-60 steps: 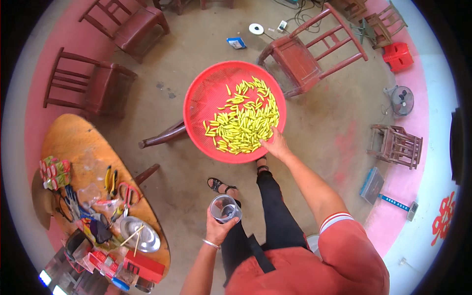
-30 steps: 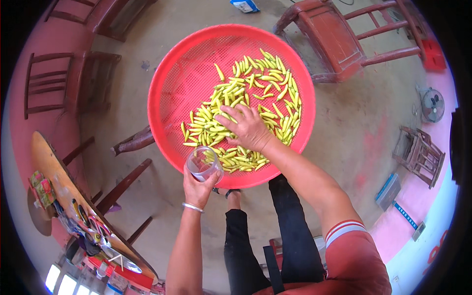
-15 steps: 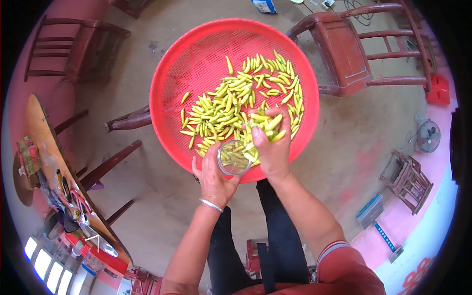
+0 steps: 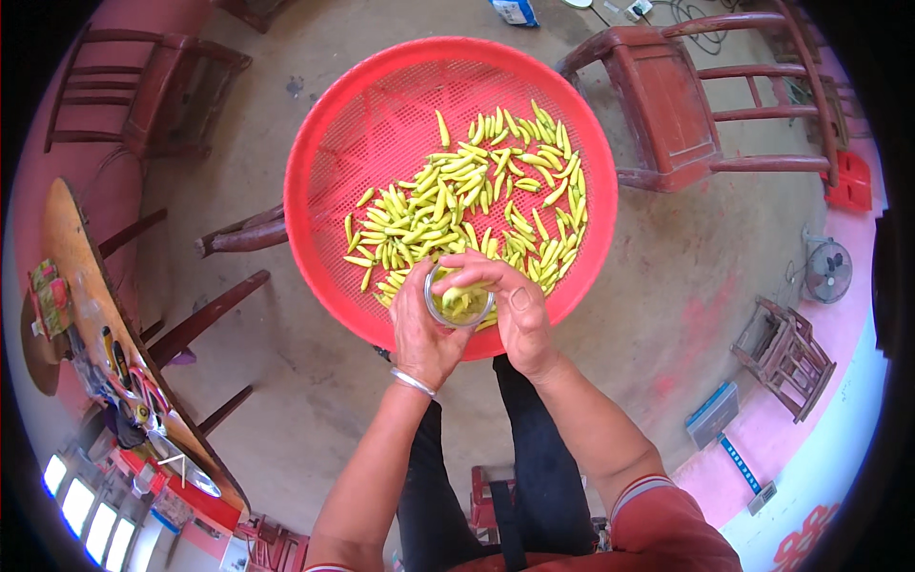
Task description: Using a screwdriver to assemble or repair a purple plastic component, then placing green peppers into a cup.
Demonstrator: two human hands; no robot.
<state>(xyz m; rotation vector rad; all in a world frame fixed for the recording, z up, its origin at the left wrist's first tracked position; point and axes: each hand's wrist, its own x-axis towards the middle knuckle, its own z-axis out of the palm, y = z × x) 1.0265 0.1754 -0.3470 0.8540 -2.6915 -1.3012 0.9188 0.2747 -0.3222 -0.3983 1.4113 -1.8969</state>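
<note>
My left hand (image 4: 424,329) is wrapped round a clear round jar (image 4: 469,324), its mouth turned up toward me. Yellow-green chili peppers show inside the jar. Over the jar's mouth bends my right hand (image 4: 515,310), fingers curled at the far rim with a few peppers beneath them; its palm is partly hidden. Both hands are above the near edge of a wide red mesh basket (image 4: 357,105). A loose layer of chili peppers (image 4: 434,214) covers the basket's middle and right side.
Dark red wooden chairs stand at the far left (image 4: 176,95) and far right (image 4: 667,105). At the left a wooden table (image 4: 71,229) carries tools and bags. A small fan (image 4: 827,270) and a wooden stool (image 4: 784,357) are by the right wall.
My right hand has moved left from over the basket to the jar's mouth, bringing peppers with it. The jar now stands more upright in my left hand, with peppers visible inside.
</note>
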